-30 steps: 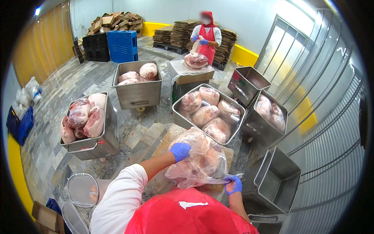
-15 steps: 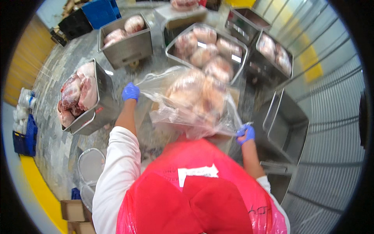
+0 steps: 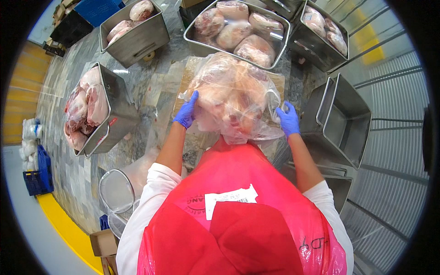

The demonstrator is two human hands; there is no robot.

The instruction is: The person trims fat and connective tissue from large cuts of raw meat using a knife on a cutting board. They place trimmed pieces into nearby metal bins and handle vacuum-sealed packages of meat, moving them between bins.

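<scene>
Large pale cuts of raw meat (image 3: 250, 87) sit right in front of me, wrapped in a loose clear plastic bag (image 3: 256, 134). Brown cardboard (image 3: 277, 82) shows under and around the bundle. My left hand (image 3: 186, 111), in a blue glove, rests against the bag's left side with its fingers stretched out. At the right side, my blue-gloved right hand (image 3: 288, 119) is beside the bag's edge, fingers apart and slightly bent. Whether its fingertips touch the plastic I cannot tell.
Metal tubs with meat stand at left (image 3: 123, 117), far left (image 3: 137, 48), straight ahead (image 3: 282, 46) and far right (image 3: 316, 52). Bare-bottomed metal tubs (image 3: 339, 123) are nested at right. A clear plastic-lined round rim (image 3: 103, 192) is near my left arm.
The bag was stretched wide between both hands; now it lies slack over the meat. My left hand has moved right, in to the bundle, and the right hand has risen and loosened.
</scene>
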